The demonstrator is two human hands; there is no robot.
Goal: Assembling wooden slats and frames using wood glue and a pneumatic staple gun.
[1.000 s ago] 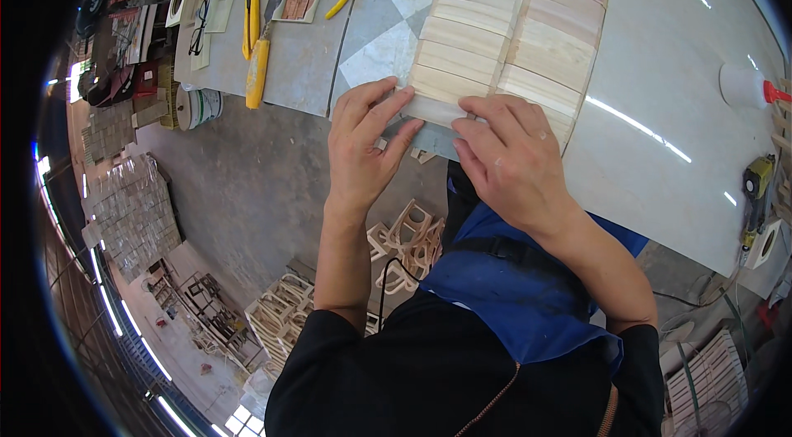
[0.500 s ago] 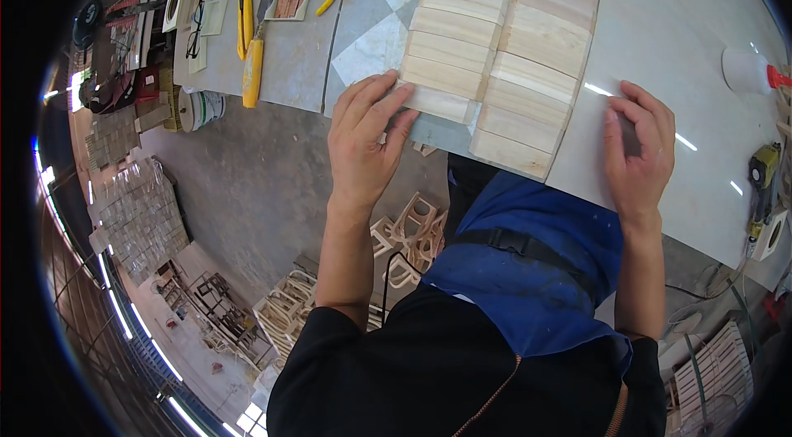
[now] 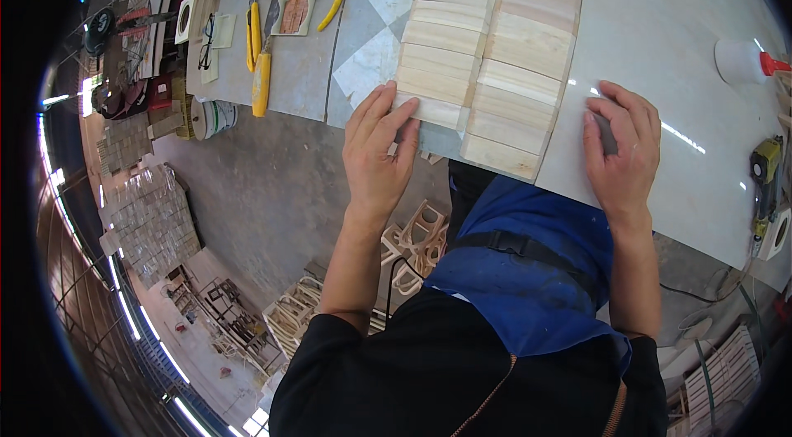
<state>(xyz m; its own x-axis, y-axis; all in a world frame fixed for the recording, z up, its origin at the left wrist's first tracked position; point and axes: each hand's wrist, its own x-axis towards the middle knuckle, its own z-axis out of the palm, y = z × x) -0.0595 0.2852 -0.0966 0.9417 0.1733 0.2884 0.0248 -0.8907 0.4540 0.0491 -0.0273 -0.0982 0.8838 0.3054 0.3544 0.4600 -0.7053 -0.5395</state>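
Note:
Two side-by-side columns of pale wooden slats lie on the worktable, running away from me. My left hand is at the near left corner, its fingers stretched out and touching the left end of the nearest slat in the left column. The thumb stands apart from the fingers, and nothing is gripped. To the right of the columns, my right hand rests on the glossy tabletop with fingers bent and spread, holding nothing. The right column reaches closer to the table's front edge than the left one.
Yellow-handled pliers, a yellow-handled knife and a small wooden frame lie at the left. A white bottle with a red cap and a tape measure are at the right. Wooden frames are piled on the floor.
My right hand has moved slightly left, toward the slats. My left hand stays at the nearest slat's end. The whole view has shifted a little.

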